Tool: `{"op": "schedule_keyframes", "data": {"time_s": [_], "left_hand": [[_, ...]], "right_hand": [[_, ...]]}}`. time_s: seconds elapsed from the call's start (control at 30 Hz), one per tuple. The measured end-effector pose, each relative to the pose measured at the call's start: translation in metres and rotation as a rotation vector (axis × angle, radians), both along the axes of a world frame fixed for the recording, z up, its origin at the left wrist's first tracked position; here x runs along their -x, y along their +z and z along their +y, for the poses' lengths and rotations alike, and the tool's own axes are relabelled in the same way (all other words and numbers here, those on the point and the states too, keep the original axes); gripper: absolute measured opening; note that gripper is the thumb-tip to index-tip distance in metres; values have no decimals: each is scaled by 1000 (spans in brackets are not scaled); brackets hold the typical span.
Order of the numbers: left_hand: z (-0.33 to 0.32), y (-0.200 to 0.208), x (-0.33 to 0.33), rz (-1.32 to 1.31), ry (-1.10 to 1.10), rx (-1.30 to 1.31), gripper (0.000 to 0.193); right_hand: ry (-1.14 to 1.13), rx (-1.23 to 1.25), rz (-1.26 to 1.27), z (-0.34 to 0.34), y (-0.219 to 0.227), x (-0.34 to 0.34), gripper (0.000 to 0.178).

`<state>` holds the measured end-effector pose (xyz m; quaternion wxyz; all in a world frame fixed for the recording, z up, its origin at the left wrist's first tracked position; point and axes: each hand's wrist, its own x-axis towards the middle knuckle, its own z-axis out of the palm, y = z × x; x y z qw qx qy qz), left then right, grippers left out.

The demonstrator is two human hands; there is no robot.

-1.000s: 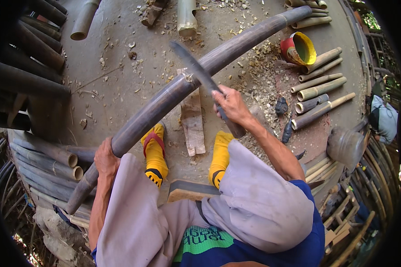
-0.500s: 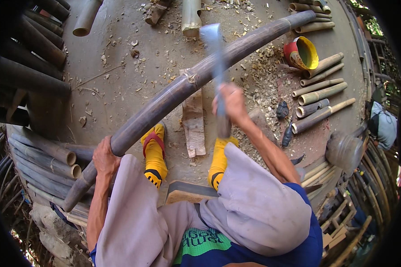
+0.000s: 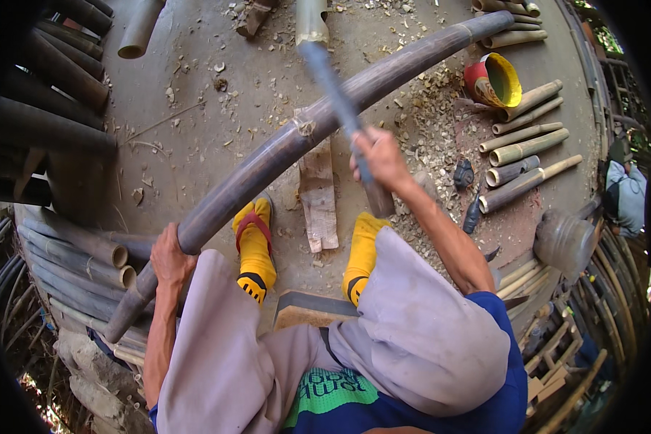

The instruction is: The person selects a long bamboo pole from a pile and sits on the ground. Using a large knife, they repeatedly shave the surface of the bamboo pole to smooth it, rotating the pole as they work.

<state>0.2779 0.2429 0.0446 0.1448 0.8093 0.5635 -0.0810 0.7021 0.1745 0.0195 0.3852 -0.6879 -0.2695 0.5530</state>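
Observation:
A long dark bamboo pole (image 3: 257, 166) slants across the view from lower left to upper right, with a pale node near its middle. My left hand (image 3: 171, 257) is wrapped round its lower part, beside my left knee. My right hand (image 3: 380, 158) grips the wooden handle of a machete (image 3: 333, 87). Its blade, smeared by motion, points up and left and crosses over the pole near the node. Whether it touches the pole I cannot tell. A flat wooden board (image 3: 318, 210) lies on the ground beneath the pole, between my feet.
Pale chips litter the ground. At right lie several short bamboo pieces (image 3: 529, 145), a red and yellow bucket (image 3: 492, 79) and a dark-handled tool (image 3: 472, 215). Thick dark bamboo (image 3: 54, 130) is stacked at left; more poles (image 3: 79, 249) lie beside my left arm. My feet wear yellow socks (image 3: 255, 246).
The machete has swung, its blade tip moving left and down toward the pale bamboo at the top. My right hand has shifted slightly right. My left hand stays on the bamboo pole.

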Motion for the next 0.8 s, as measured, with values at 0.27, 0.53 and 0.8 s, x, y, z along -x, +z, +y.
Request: {"op": "schedule_keyframes", "data": {"time_s": [0.27,0.53,0.8], "left_hand": [[1,4,-3,-34,17,19,46],[0,6,-4,-64,8,0,44],[4,4,0,-17,27,47,47]], "right_hand": [[182,12,12,-6,-1,17,28],[1,4,260,-11,-11,32,26],[223,2,172,-15,-8,46,24]]}}
